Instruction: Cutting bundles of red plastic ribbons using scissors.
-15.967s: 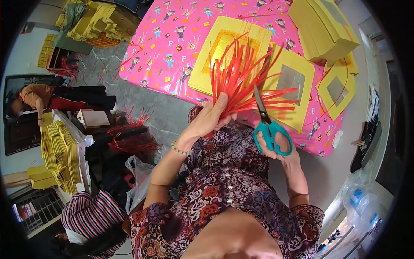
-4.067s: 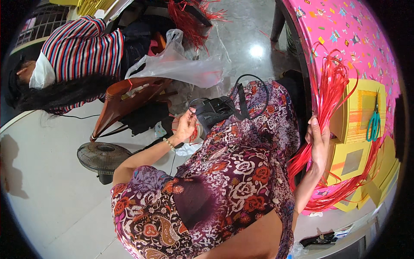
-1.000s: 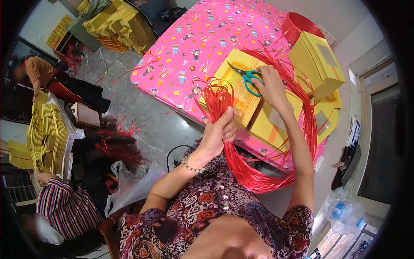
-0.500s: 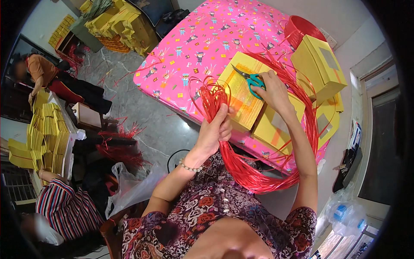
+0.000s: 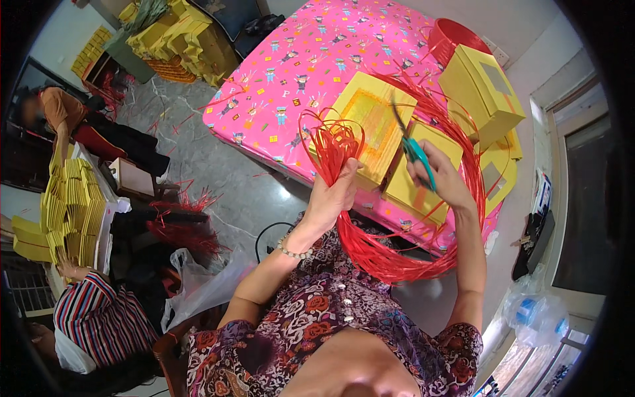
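Note:
A thick bundle of shiny red plastic straps [image 5: 397, 263] is gripped near its looped end by my left hand [image 5: 334, 195]. The loops stick up above my fist, and the rest droops below, curving round to the right and up across the table. My right hand [image 5: 444, 173] holds a pair of scissors [image 5: 415, 155] with teal handles. Their dark blades point up and away, over the yellow stacks and apart from the loops. Just beyond my hands lies a stack of yellow cardboard sheets [image 5: 370, 109], with a second yellow stack [image 5: 426, 142] to its right.
A pink patterned cloth covers the table [image 5: 278, 86]. Taller yellow cardboard pieces [image 5: 483, 92] and a red bucket [image 5: 453, 40] stand at its far right. Leftward, two people work beside yellow stacks [image 5: 73, 205]. Red strap scraps [image 5: 185, 228] and a clear plastic bag [image 5: 205, 284] lie nearby.
My right hand has lifted the scissors off the yellow stack and drawn them toward me, turning the blades upward. My left hand keeps hold of the red bundle with little movement.

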A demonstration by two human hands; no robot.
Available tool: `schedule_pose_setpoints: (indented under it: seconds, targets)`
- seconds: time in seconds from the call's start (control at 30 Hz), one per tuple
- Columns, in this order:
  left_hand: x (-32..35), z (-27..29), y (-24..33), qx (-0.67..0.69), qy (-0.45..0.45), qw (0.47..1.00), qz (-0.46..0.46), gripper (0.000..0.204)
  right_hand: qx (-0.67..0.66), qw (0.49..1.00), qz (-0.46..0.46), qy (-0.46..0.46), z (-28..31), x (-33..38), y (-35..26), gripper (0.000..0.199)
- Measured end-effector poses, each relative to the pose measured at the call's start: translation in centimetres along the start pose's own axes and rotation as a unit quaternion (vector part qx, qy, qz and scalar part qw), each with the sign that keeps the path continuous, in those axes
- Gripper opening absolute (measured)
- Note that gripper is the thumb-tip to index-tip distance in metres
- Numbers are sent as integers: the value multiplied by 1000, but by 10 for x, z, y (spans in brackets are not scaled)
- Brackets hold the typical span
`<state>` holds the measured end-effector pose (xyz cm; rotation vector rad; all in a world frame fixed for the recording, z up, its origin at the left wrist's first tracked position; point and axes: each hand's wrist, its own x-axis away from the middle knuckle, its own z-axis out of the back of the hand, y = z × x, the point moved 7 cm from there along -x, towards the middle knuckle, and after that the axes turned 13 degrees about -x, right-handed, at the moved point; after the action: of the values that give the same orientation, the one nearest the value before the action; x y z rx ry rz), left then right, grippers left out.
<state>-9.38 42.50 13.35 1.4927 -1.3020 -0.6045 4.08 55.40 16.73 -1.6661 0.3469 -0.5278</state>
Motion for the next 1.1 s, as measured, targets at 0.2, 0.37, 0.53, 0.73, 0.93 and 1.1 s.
schedule_pose_setpoints:
  seconds: [0.2, 0.37, 0.53, 0.73, 0.93, 1.1]
  targets:
    - [2, -1, -8, -108, 18, 992, -56, 19, -132, 982, -32, -132, -27, 56, 25, 80]
    - [3, -2, -6, -233, 23, 966, -114, 19, -153, 964, -40, -213, -50, 72, 16, 77]
    - [8, -10, -7, -277, 2, 956, -98, 21, -144, 967, -152, -145, -48, 66, 34, 72]
    - [5, -9, -14, -321, -11, 930, -178, 22, -131, 981, -3, -143, -38, 61, 20, 69]
    - [7, -8, -18, -347, -39, 929, -120, 25, -148, 979, -18, -141, -44, 65, 16, 62]
    - [7, -9, -19, -348, -69, 927, -123, 26, -124, 984, -18, -128, -44, 61, 18, 60]
